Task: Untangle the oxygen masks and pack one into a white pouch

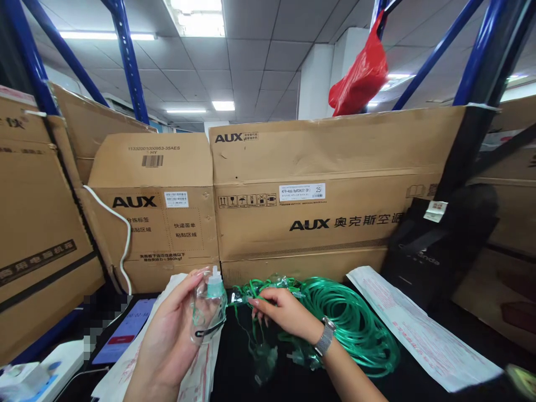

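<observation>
My left hand (176, 324) is closed around a clear plastic oxygen mask (200, 321), held upright with its pale teal connector (215, 287) at the top. A black mark or strip shows near its lower edge. To the right, my right hand (280, 310), with a watch on the wrist, pinches what looks like a thin green strap (242, 301) beside the mask. Behind and below the right hand lie more green straps and clear mask parts (266, 360), partly hidden by it. Coils of green tubing (352, 324) lie just right of that hand.
Cardboard boxes (251, 240) wall off the back of the black tabletop (234, 379). White printed plastic bags (419, 329) lie at both sides. A phone (125, 329) and a power strip (58, 363) sit at left; a black bag (427, 257) stands at right.
</observation>
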`<action>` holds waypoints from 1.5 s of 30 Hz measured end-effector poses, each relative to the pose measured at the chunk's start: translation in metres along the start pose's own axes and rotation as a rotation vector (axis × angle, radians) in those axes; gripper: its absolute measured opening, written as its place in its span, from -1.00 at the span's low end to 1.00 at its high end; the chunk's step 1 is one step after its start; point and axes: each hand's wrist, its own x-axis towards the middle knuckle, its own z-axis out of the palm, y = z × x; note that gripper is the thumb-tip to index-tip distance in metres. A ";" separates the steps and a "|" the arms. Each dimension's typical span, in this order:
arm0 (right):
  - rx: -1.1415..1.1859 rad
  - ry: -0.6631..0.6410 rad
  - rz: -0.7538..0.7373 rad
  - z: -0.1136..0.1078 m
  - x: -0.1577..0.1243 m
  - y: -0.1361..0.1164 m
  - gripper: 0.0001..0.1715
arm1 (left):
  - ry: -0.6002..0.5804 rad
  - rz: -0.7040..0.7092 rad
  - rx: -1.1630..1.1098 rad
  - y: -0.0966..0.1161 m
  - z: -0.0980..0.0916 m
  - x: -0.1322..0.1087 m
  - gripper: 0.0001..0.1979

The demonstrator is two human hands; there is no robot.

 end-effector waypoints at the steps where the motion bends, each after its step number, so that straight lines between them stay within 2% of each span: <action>1: -0.025 0.025 -0.013 0.002 0.002 0.002 -0.45 | -0.002 -0.001 0.001 0.000 0.000 0.000 -0.69; 5: -0.182 0.174 0.040 0.010 0.012 0.021 -0.50 | 0.001 -0.001 -0.009 0.000 -0.002 0.000 -0.70; 8: -0.320 0.240 0.158 0.021 0.016 0.047 -0.75 | -0.002 0.006 -0.007 0.000 -0.002 0.001 -0.69; 11: -0.407 0.163 0.229 0.033 0.016 0.069 -0.68 | -0.006 -0.001 0.004 -0.001 -0.002 0.001 -0.69; 15: -0.416 0.064 0.259 0.042 0.015 0.079 -0.68 | 0.005 -0.003 -0.001 -0.001 -0.002 0.001 -0.69; 19: -0.279 0.072 0.237 0.034 0.019 0.074 -0.70 | 0.017 0.009 0.005 0.000 -0.003 0.002 -0.70; 22: -0.125 0.200 0.179 0.016 0.021 0.066 -0.78 | 0.018 0.007 0.013 0.000 -0.003 0.002 -0.70; 25: 0.061 0.344 0.100 -0.006 0.019 0.052 -0.68 | 0.015 0.005 0.011 0.001 -0.003 0.001 -0.70; 28: 0.259 0.409 0.019 -0.030 0.010 0.033 -0.57 | 0.014 0.004 0.008 0.000 -0.003 0.001 -0.70; 32: 0.412 0.494 -0.057 -0.053 -0.008 0.008 -0.57 | 0.014 -0.008 0.003 -0.001 -0.002 0.001 -0.70; 38: 0.374 0.618 -0.085 -0.066 -0.025 -0.013 -0.64 | 0.024 -0.029 0.001 -0.002 -0.002 0.001 -0.70; 45: 0.103 0.716 -0.001 -0.075 -0.027 0.000 -0.74 | 0.029 -0.036 0.029 -0.004 -0.002 0.002 -0.69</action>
